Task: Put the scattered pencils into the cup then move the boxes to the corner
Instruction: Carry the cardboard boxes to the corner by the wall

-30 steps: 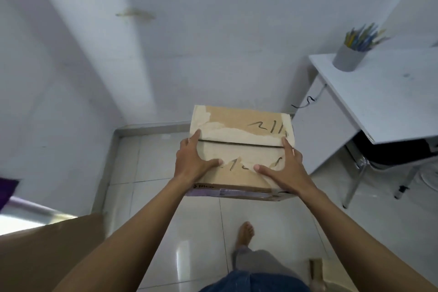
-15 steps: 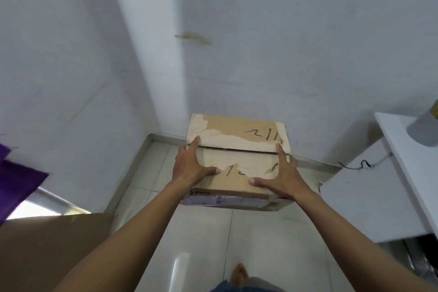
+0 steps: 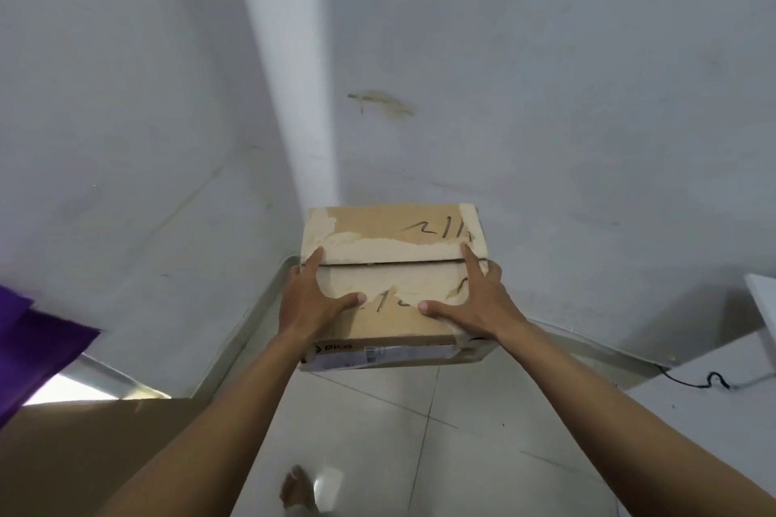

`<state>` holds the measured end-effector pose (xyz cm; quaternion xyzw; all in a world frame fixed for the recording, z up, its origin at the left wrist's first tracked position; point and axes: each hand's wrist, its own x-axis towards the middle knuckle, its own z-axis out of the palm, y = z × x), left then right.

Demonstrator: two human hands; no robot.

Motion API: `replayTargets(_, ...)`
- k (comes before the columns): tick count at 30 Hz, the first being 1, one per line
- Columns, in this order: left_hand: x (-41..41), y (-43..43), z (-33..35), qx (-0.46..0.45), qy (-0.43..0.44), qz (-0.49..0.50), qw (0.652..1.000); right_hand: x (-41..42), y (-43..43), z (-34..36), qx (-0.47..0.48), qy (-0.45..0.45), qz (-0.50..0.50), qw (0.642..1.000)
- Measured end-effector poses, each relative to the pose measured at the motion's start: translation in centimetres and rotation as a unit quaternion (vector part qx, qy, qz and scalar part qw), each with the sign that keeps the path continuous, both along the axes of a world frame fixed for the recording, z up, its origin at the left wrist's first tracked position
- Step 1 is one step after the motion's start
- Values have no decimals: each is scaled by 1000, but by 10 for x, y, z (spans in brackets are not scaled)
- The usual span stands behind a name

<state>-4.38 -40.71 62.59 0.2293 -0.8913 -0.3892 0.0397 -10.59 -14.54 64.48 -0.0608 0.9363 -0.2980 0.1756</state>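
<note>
Foot (image 3: 296, 489) bare on floor tiles (image 3: 462, 432), bottom edge. Larger cardboard box (image 3: 84, 458) lower left, contents not visible. Left hand (image 3: 313, 302) and right hand (image 3: 478, 302) clamp opposite sides of closed cardboard box (image 3: 394, 285), thumbs flat on top flaps. Box held above floor, facing wall corner (image 3: 294, 139); scrawled ink on lid.

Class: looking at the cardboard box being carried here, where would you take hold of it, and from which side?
Grip the cardboard box by its two opposite short sides, coming in from the near edge, as the left hand and right hand do now. It is broad and flat-topped, so a hand on each side probably keeps it level.
</note>
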Motion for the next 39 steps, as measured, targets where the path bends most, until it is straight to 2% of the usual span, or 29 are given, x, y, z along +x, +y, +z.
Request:
replayTargets(16, -112, -155, -33, 26, -40, -78, 996, -77, -149, -30, 2, -21, -88, 996)
replayTargets(26, -158, -221, -88, 66, -93, -110, 987, -93, -210, -94, -39, -83, -140, 986)
replayTargets(39, -231, -252, -205, 65, -190, -87, 976, -187, -243, -215, -48, -158, -128, 978)
